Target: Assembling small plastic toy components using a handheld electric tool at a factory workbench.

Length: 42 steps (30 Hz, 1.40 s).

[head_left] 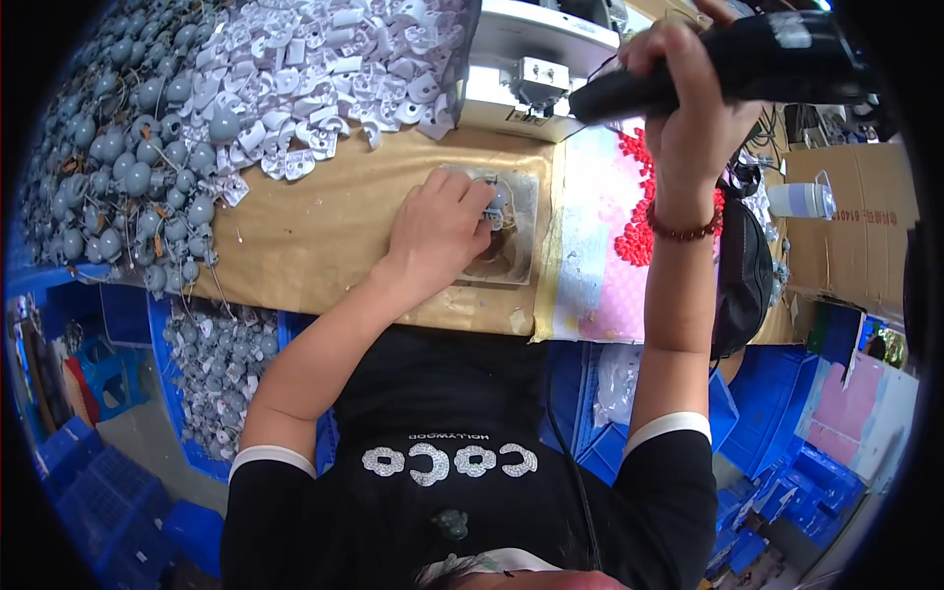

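Observation:
My left hand (442, 224) rests over a flat, clear-edged plate (522, 258) on the tan work surface. Its thumb and fingers are closed on a small grey plastic part (496, 213), which the fingers partly cover. Raised at the upper right, my right hand (680, 110) is wrapped around a thick black electric screwdriver (777, 61). The tool lies nearly level, its tapered nose toward the left and apart from the grey part. A beaded bracelet (681, 232) circles the right wrist.
Grey ball-shaped parts with wires (138, 177) heap at far left, beside white plastic pieces (324, 69). A machine with a metal block (539, 81) stands behind the plate. Small red parts (634, 241), a black bag (744, 270) and a white cup (801, 200) sit rightward. Blue bins (772, 413) stand below.

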Available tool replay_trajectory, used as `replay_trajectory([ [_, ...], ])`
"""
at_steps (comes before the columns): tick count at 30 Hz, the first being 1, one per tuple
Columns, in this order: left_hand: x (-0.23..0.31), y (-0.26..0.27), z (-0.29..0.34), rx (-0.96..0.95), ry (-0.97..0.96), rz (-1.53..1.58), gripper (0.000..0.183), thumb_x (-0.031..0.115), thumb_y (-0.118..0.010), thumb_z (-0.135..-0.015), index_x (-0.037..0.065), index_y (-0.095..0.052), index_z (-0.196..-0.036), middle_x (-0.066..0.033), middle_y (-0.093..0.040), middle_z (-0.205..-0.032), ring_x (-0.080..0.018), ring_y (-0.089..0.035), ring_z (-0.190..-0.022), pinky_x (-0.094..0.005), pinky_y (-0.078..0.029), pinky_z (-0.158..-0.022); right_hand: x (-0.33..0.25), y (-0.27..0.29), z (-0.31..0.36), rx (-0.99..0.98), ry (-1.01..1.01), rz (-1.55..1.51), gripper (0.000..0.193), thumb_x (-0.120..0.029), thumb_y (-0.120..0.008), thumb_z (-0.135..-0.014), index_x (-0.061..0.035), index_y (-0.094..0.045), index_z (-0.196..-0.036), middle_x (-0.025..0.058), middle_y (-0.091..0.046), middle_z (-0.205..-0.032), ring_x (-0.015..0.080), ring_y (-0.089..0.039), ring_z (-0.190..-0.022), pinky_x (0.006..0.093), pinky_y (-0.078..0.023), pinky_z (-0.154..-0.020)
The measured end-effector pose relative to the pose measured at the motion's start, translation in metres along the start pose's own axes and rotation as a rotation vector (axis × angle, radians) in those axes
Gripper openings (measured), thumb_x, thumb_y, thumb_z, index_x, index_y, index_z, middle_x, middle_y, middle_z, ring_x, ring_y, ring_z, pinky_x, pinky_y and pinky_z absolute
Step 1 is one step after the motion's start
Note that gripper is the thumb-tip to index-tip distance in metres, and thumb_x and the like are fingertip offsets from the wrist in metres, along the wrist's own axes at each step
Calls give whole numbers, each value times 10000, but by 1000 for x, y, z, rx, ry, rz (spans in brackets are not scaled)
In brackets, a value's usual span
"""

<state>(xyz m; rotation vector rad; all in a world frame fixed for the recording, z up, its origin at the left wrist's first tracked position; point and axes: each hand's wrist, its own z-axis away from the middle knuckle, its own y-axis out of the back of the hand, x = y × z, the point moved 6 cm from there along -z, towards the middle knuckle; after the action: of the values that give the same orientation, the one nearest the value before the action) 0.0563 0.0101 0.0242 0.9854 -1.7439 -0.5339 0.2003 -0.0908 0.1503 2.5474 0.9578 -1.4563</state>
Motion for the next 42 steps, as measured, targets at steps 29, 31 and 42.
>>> replay_trajectory([
  [29,-5,-2,3,7,16,19,342,113,-738,-725,63,-572,-1021,-129,-561,-921,-342,-558,-894,-453,-483,-754,18,-30,47,-253,-235,36,616,-72,-651,-891,91,-340,-1397,99,-587,-756,188,-582,-628,359,-507,-644],
  [31,-7,-3,4,13,15,29,348,115,-737,-723,68,-568,-1023,-133,-557,-919,-343,-557,-890,-456,-481,-745,16,-31,49,-264,-232,32,625,-76,-649,-894,87,-326,-1403,96,-580,-759,185,-577,-635,364,-508,-653],
  [42,-12,-4,6,37,172,61,139,69,-646,-688,86,-650,-826,-104,-600,-875,-311,-592,-911,-417,-532,-735,11,-36,56,-142,-196,13,655,103,-578,-790,44,-341,-1398,73,-576,-649,161,-567,-574,314,-506,-639],
])
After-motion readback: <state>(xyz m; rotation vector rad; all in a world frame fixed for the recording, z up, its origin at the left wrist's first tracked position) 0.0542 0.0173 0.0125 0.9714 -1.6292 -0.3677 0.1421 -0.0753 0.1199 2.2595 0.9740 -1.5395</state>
